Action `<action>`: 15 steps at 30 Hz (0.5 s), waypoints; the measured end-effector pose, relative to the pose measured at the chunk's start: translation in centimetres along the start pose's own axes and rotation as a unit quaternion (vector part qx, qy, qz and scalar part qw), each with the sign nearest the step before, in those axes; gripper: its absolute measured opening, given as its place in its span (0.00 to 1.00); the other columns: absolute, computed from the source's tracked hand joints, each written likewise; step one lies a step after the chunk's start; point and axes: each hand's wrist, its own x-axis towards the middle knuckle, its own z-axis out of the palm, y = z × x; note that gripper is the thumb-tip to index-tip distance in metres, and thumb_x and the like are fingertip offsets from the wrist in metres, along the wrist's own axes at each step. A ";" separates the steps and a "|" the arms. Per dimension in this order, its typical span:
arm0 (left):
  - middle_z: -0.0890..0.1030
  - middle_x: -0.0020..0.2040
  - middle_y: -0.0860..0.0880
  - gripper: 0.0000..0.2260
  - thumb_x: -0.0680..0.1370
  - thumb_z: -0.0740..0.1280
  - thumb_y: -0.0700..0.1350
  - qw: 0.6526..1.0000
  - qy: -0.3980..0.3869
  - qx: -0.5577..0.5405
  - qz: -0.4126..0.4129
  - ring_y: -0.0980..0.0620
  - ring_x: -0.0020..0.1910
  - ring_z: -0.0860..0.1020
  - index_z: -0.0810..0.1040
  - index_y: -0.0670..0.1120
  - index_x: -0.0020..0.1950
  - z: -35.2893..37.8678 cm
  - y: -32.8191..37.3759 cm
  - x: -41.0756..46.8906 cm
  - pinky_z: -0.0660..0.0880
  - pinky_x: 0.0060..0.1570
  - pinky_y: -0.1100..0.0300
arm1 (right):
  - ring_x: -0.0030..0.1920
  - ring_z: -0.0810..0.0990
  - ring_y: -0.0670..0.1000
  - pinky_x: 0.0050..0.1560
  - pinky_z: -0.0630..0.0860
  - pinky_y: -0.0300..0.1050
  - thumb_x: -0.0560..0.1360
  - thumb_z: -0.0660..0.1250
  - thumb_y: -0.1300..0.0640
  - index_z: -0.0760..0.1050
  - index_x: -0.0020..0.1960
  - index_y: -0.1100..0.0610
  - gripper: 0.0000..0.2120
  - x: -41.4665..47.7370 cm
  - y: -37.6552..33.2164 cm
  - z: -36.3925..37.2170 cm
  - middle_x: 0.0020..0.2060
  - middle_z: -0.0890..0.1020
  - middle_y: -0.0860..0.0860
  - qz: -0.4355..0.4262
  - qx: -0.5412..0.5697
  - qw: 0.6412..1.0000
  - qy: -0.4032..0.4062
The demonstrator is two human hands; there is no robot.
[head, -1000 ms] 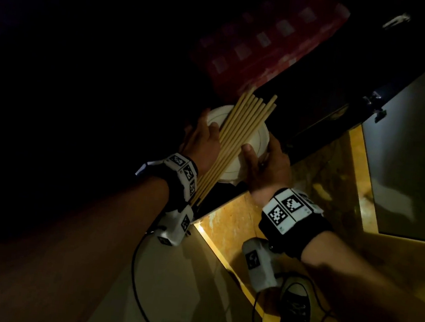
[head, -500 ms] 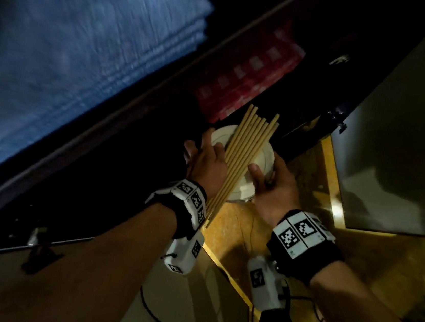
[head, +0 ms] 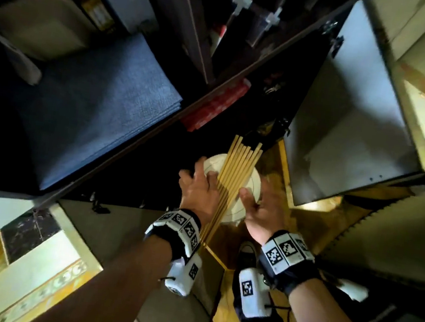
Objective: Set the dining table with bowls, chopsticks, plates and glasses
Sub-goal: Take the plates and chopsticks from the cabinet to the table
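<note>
Above the yellow floor [head: 303,217], your left grip [head: 199,191] and right grip [head: 264,207] clasp a stack of white bowls [head: 252,185] from either side. A bundle of chopsticks [head: 240,164] lies across its top, against your left grip.

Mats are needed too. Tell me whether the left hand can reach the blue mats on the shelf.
Probably not yet. The way to the blue mats looks open, but left hand and right hand both hold the white dishes with chopsticks across them; letting go may tip the load.
</note>
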 end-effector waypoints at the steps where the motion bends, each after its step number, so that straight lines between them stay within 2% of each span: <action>1: 0.60 0.69 0.40 0.22 0.83 0.52 0.55 1.000 -0.011 -0.021 0.000 0.39 0.70 0.63 0.56 0.57 0.76 0.3 -0.3 1.1 0.61 0.69 0.47 | 0.68 0.71 0.58 0.67 0.68 0.49 0.81 0.60 0.43 0.63 0.75 0.47 0.25 1.0 0.1 0.5 0.66 0.73 0.53 0.012 0.000 1.000 -0.004; 3: 0.60 0.68 0.40 0.21 0.82 0.53 0.55 0.999 -0.030 -0.038 -0.003 0.38 0.70 0.62 0.57 0.58 0.76 0.8 -0.7 3.1 0.61 0.69 0.47 | 0.69 0.70 0.57 0.68 0.68 0.51 0.80 0.59 0.41 0.60 0.77 0.47 0.28 2.9 0.0 1.3 0.67 0.73 0.56 0.024 -0.003 1.000 -0.009; 7: 0.61 0.66 0.40 0.21 0.82 0.53 0.56 0.997 -0.054 -0.039 -0.031 0.37 0.69 0.62 0.57 0.59 0.75 1.6 -1.3 7.2 0.61 0.69 0.46 | 0.70 0.70 0.57 0.69 0.69 0.53 0.81 0.60 0.44 0.59 0.77 0.48 0.27 6.6 -0.1 2.9 0.66 0.73 0.57 0.048 -0.004 0.999 -0.018; 10: 0.60 0.67 0.40 0.21 0.82 0.52 0.56 0.996 -0.079 -0.033 -0.039 0.37 0.69 0.61 0.56 0.58 0.75 2.6 -1.1 11.1 0.61 0.70 0.45 | 0.65 0.75 0.58 0.65 0.74 0.57 0.81 0.60 0.44 0.59 0.76 0.46 0.25 10.3 0.3 3.7 0.62 0.76 0.57 0.087 0.007 0.995 -0.041; 12: 0.60 0.67 0.39 0.21 0.82 0.53 0.55 0.994 -0.094 -0.029 -0.037 0.37 0.68 0.62 0.56 0.57 0.76 3.1 -0.7 12.5 0.61 0.70 0.43 | 0.61 0.78 0.59 0.59 0.78 0.59 0.80 0.61 0.42 0.62 0.74 0.49 0.25 11.6 0.4 3.8 0.59 0.77 0.58 0.108 0.019 0.993 -0.048; 15: 0.59 0.68 0.39 0.22 0.82 0.52 0.56 0.992 -0.120 -0.019 -0.034 0.37 0.69 0.60 0.55 0.57 0.76 4.6 -0.6 15.1 0.61 0.69 0.44 | 0.60 0.79 0.59 0.56 0.79 0.60 0.79 0.62 0.42 0.64 0.74 0.50 0.26 14.0 1.0 4.2 0.60 0.79 0.56 0.123 0.040 0.991 -0.030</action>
